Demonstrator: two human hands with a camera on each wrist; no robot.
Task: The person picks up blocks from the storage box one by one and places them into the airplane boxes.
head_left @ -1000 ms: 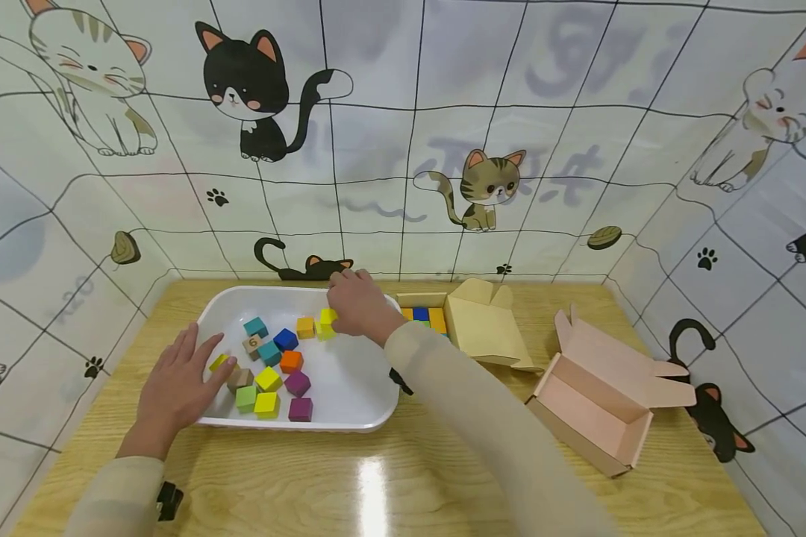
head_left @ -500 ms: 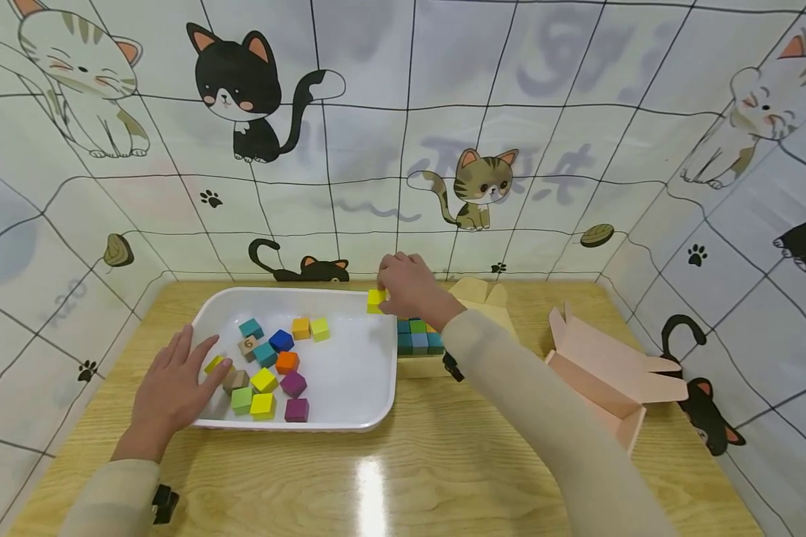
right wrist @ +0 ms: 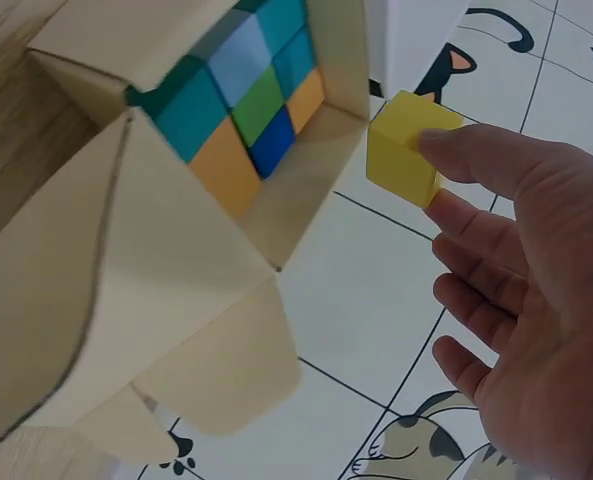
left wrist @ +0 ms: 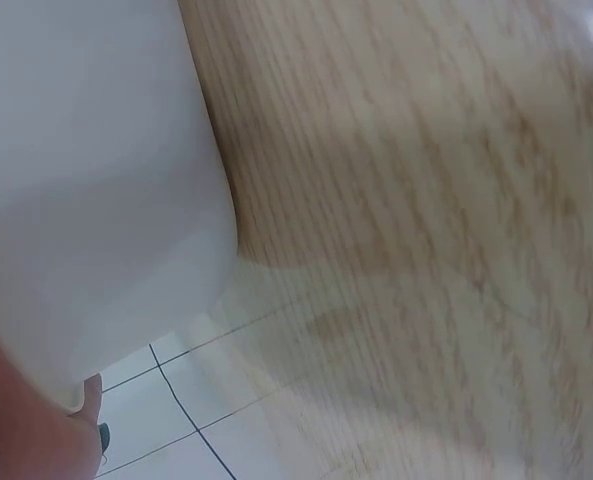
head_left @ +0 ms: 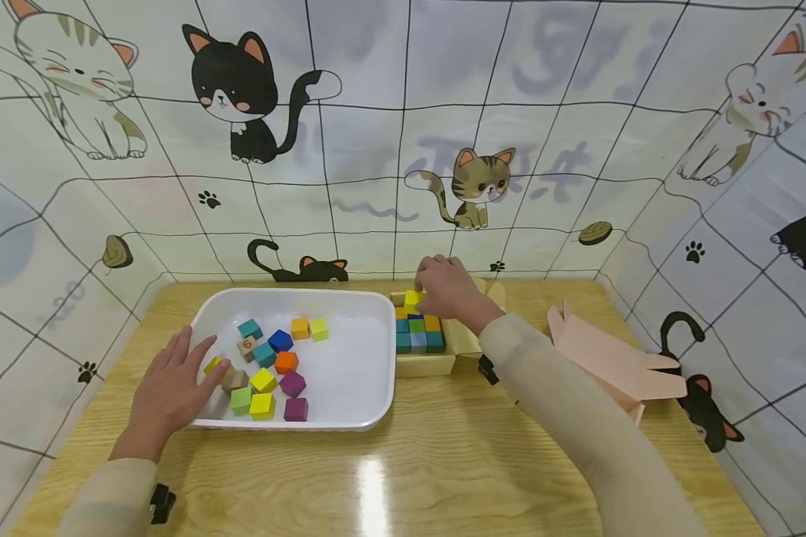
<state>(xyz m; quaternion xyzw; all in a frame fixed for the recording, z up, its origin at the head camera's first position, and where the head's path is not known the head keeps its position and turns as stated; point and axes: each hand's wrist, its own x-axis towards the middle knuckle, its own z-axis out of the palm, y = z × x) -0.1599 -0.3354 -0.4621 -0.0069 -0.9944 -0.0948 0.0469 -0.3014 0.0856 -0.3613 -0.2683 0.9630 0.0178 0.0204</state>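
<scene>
A white wall sheet [head_left: 369, 149] with black grid lines, cartoon cats and paw prints rose behind the tray and on both sides of it. A pale wood table [head_left: 295, 485] with visible grain spread beneath the tray, and a bright streak of light shone on its surface in front of the tray. The white tray [head_left: 349, 365] itself had rounded corners. Well to the tray's right sat a pink box [head_left: 607, 365] with its lid tipped back, partly hidden by the sleeve. Just beside the tray's right edge stood a cream box [head_left: 425, 366] packed with teal, blue, green and orange blocks. The left hand [head_left: 171, 391], fingers straight and spread, rested at the tray's left rim. The right hand [head_left: 448, 289], right of the tray's back corner, pinched a yellow block [head_left: 413, 302] between thumb and finger above the back of the cream box. Loose coloured blocks [head_left: 264, 380] lay mostly in the tray's left half.
</scene>
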